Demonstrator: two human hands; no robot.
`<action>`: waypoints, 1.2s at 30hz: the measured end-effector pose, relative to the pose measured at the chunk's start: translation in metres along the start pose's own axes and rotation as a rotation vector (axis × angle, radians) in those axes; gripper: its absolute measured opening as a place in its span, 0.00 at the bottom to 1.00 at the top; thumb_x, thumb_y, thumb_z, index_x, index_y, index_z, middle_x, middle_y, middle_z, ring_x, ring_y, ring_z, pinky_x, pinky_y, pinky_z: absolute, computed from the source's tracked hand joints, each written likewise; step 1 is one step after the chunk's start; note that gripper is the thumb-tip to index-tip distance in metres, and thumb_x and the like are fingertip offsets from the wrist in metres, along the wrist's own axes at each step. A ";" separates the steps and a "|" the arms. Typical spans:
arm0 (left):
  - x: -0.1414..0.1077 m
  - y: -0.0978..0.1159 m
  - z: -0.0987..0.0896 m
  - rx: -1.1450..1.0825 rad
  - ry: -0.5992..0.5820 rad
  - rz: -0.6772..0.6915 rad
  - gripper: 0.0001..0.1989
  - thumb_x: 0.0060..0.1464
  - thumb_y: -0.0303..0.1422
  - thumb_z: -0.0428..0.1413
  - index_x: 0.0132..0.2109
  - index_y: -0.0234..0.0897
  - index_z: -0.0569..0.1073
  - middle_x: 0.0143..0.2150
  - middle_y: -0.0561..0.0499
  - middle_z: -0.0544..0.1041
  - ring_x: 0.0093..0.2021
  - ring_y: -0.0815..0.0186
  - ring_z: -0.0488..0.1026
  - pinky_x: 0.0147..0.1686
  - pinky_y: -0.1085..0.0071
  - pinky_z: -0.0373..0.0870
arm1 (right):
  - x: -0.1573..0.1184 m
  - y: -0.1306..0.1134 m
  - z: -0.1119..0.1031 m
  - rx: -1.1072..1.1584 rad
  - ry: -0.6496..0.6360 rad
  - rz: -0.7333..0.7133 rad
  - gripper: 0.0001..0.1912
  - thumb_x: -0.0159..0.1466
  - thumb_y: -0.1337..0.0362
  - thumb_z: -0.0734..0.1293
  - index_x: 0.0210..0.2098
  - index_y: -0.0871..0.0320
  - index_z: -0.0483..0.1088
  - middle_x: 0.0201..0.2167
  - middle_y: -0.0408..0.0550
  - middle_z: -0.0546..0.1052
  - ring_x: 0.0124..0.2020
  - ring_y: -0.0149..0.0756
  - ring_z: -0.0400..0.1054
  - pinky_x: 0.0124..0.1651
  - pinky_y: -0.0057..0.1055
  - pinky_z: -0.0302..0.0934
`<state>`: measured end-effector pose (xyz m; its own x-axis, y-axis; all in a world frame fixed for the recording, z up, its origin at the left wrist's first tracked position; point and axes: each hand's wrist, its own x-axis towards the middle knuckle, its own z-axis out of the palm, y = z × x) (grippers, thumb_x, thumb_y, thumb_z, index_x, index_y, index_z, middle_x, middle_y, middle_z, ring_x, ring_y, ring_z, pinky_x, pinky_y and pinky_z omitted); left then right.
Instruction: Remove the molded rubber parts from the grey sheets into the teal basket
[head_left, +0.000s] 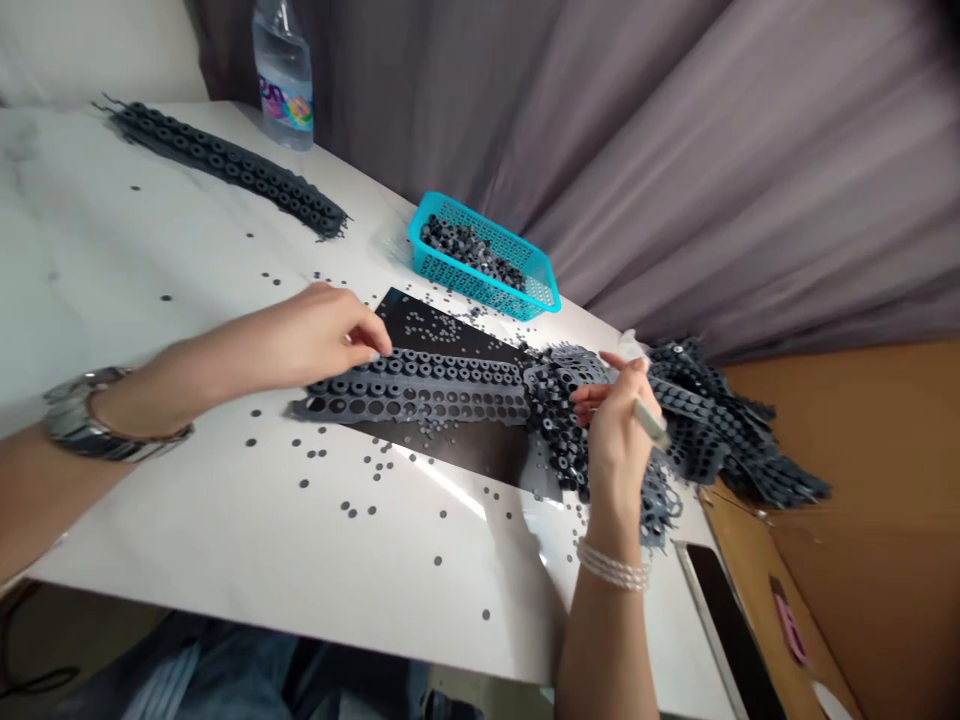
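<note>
My left hand (330, 335) is closed at the left upper part of a dark grey rubber strip (465, 405); its fingertips touch the strip's edge. Raised rings line the strip's upper rows, and open round holes fill the lower ones. The strip lies across a black sheet (480, 455). My right hand (619, 430) hovers over a heap of small black rings (559, 425) at the strip's right end. A tool with a pale handle (651, 425) is held in it; its tip is hidden. The fingers curl around the tool above perforated scraps (574, 362).
A turquoise basket (480, 285) of small dark pieces stands behind the strip. At the back left are another ringed strip (232, 165) and a water bottle (285, 85). More strips (720, 420) pile up at right. A phone (727, 625) lies front right. Small discs scatter the table.
</note>
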<state>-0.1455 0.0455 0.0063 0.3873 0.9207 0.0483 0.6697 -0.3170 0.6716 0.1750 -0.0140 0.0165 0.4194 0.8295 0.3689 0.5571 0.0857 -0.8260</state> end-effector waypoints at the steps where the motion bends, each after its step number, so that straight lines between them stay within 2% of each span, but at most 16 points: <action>1: -0.002 -0.002 0.002 0.028 -0.041 0.037 0.11 0.51 0.30 0.55 0.39 0.41 0.81 0.36 0.49 0.80 0.32 0.65 0.72 0.34 0.71 0.61 | -0.004 -0.006 0.009 0.088 -0.004 0.096 0.33 0.67 0.41 0.52 0.55 0.59 0.68 0.23 0.45 0.70 0.21 0.31 0.62 0.22 0.29 0.55; 3: -0.006 -0.005 0.008 0.042 -0.090 0.094 0.12 0.53 0.31 0.54 0.42 0.43 0.80 0.42 0.49 0.79 0.38 0.63 0.73 0.38 0.70 0.61 | -0.014 -0.016 0.030 0.189 -0.074 0.139 0.32 0.66 0.40 0.54 0.54 0.57 0.70 0.26 0.45 0.70 0.23 0.31 0.64 0.21 0.28 0.58; 5: -0.009 -0.005 0.015 0.023 -0.088 0.126 0.12 0.53 0.32 0.54 0.43 0.44 0.79 0.44 0.50 0.78 0.42 0.62 0.72 0.41 0.70 0.61 | -0.025 -0.024 0.050 0.287 -0.189 0.156 0.30 0.65 0.40 0.58 0.49 0.59 0.72 0.25 0.45 0.71 0.24 0.32 0.67 0.22 0.28 0.61; 8: -0.010 -0.003 0.025 -0.034 -0.065 0.158 0.09 0.52 0.34 0.57 0.41 0.44 0.79 0.42 0.50 0.77 0.44 0.60 0.71 0.45 0.68 0.60 | -0.042 -0.031 0.074 0.372 -0.369 0.194 0.23 0.63 0.44 0.63 0.39 0.59 0.73 0.26 0.46 0.75 0.25 0.32 0.70 0.24 0.28 0.64; 12: -0.007 -0.004 0.037 -0.105 -0.090 0.166 0.06 0.48 0.36 0.60 0.36 0.43 0.78 0.37 0.49 0.75 0.45 0.57 0.70 0.47 0.66 0.60 | -0.054 -0.032 0.091 0.365 -0.521 0.182 0.16 0.60 0.51 0.69 0.36 0.59 0.73 0.25 0.44 0.75 0.25 0.30 0.69 0.27 0.27 0.67; 15: -0.006 -0.008 0.042 -0.134 -0.101 0.155 0.05 0.47 0.36 0.60 0.33 0.43 0.78 0.37 0.48 0.75 0.45 0.56 0.70 0.47 0.65 0.61 | -0.058 -0.028 0.096 0.331 -0.551 0.120 0.15 0.64 0.51 0.66 0.32 0.58 0.72 0.23 0.42 0.73 0.22 0.28 0.68 0.27 0.27 0.66; 19: -0.006 -0.009 0.043 -0.196 -0.097 0.144 0.01 0.47 0.33 0.59 0.30 0.43 0.77 0.33 0.49 0.73 0.42 0.56 0.69 0.45 0.64 0.60 | -0.060 -0.026 0.101 0.249 -0.571 0.009 0.20 0.68 0.51 0.60 0.29 0.58 0.70 0.27 0.45 0.74 0.23 0.29 0.69 0.28 0.27 0.65; 25: -0.009 -0.004 0.043 0.028 -0.082 0.236 0.04 0.50 0.31 0.57 0.31 0.44 0.76 0.33 0.49 0.71 0.39 0.58 0.68 0.43 0.62 0.58 | -0.062 -0.029 0.104 0.097 -0.576 -0.135 0.19 0.70 0.54 0.56 0.28 0.56 0.68 0.27 0.44 0.73 0.24 0.28 0.68 0.29 0.27 0.60; 32: -0.009 -0.002 0.046 0.136 -0.069 0.218 0.03 0.51 0.32 0.56 0.34 0.43 0.75 0.34 0.48 0.73 0.38 0.59 0.68 0.39 0.63 0.59 | -0.063 -0.032 0.104 0.026 -0.565 -0.196 0.19 0.71 0.56 0.55 0.28 0.56 0.66 0.28 0.44 0.72 0.24 0.27 0.66 0.29 0.27 0.57; 36: -0.011 0.008 0.045 0.206 -0.036 0.240 0.05 0.52 0.29 0.53 0.31 0.40 0.73 0.31 0.49 0.72 0.35 0.61 0.69 0.36 0.65 0.60 | -0.067 -0.032 0.108 -0.035 -0.530 -0.317 0.16 0.71 0.60 0.55 0.28 0.56 0.63 0.27 0.42 0.70 0.24 0.27 0.63 0.29 0.27 0.54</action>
<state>-0.1160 0.0227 -0.0221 0.5691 0.8068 0.1589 0.6696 -0.5668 0.4799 0.0515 -0.0132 -0.0278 -0.1786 0.9286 0.3252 0.6233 0.3626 -0.6928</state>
